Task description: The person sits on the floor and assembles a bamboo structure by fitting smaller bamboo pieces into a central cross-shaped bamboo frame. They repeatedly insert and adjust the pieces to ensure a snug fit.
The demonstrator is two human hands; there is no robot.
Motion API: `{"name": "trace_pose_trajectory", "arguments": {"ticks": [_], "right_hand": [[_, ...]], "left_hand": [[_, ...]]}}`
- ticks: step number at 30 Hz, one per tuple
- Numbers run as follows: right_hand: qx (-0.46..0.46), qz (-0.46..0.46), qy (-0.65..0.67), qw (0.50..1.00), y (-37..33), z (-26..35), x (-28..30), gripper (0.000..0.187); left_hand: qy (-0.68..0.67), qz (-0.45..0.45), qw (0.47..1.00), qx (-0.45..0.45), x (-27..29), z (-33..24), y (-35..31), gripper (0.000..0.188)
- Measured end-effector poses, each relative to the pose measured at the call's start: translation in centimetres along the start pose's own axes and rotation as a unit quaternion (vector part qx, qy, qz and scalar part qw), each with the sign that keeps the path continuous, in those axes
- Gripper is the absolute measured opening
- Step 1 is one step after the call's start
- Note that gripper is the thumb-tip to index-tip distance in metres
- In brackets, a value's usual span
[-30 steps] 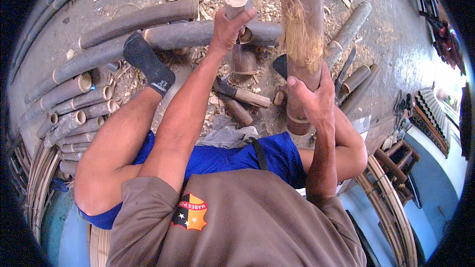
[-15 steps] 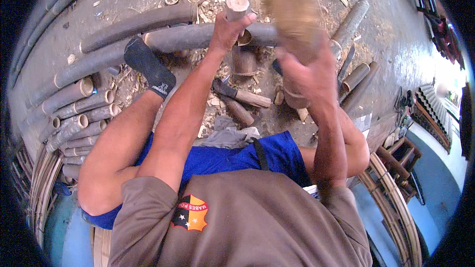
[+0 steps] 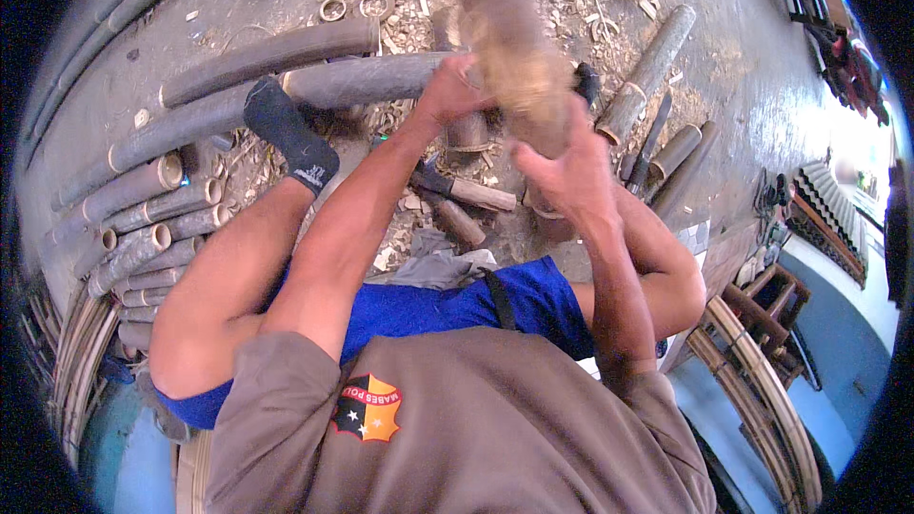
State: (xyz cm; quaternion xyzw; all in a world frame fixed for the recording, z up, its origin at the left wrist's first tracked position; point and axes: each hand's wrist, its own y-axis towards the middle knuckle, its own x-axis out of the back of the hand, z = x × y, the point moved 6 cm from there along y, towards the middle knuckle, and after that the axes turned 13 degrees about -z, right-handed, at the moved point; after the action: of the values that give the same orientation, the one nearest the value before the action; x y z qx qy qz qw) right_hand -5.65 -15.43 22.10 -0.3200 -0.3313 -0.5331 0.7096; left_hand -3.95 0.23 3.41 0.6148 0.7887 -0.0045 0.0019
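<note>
Near the bamboo pole, my left hand is closed around a round, upright wooden handle; the handle is now mostly hidden behind a club. My right hand grips that thick brown wooden club, smeared by motion. In this view its body crosses just right of my left hand; whether it touches the handle cannot be made out. Below the hands lie a tool with a pale wooden handle and a short dark bamboo piece.
Cut bamboo tubes are stacked at the left beside my bent leg. A long blade and more bamboo lengths lie at the right. Wood chips litter the floor, with bamboo rings among them. Curved strips stand lower right.
The club has swung left and now covers the top of the handle in my left hand. My right hand has shifted slightly left and down; my left hand has moved a little lower.
</note>
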Motion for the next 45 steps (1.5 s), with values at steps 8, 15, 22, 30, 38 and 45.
{"name": "trace_pose_trajectory", "arguments": {"ticks": [8, 15, 22, 30, 38, 45], "right_hand": [[-0.109, -0.1, 0.141, 0.979, -4.0, -3.7, 4.7, 0.066], [-0.161, -0.149, 0.166, 0.961, -5.4, -4.2, 6.7, 0.068], [-0.115, -0.167, 0.233, 0.951, -3.2, -3.1, 7.9, 0.064], [-0.054, -0.19, 0.146, 0.969, 0.3, -4.3, 7.7, 0.06], [-0.125, -0.078, 0.114, 0.983, 0.1, -3.4, 3.1, 0.062], [-0.119, -0.033, 0.098, 0.987, -4.1, -4.2, 1.9, 0.066]], "left_hand": [[0.14, -0.093, 0.964, -0.207, -6.4, -7.6, -2.5, 0.043], [0.165, -0.178, 0.956, -0.162, -4.6, -6.4, -2.3, 0.035], [0.1, -0.26, 0.953, -0.12, -2.7, -7.1, -1.7, 0.036], [0.07, -0.22, 0.973, -0.012, -2.8, -4.9, 0.5, 0.034], [0.061, -0.191, 0.977, -0.068, -2.7, -5.1, -1.3, 0.036], [0.065, -0.098, 0.984, -0.131, -3.6, -3.1, -2.8, 0.03]]}}
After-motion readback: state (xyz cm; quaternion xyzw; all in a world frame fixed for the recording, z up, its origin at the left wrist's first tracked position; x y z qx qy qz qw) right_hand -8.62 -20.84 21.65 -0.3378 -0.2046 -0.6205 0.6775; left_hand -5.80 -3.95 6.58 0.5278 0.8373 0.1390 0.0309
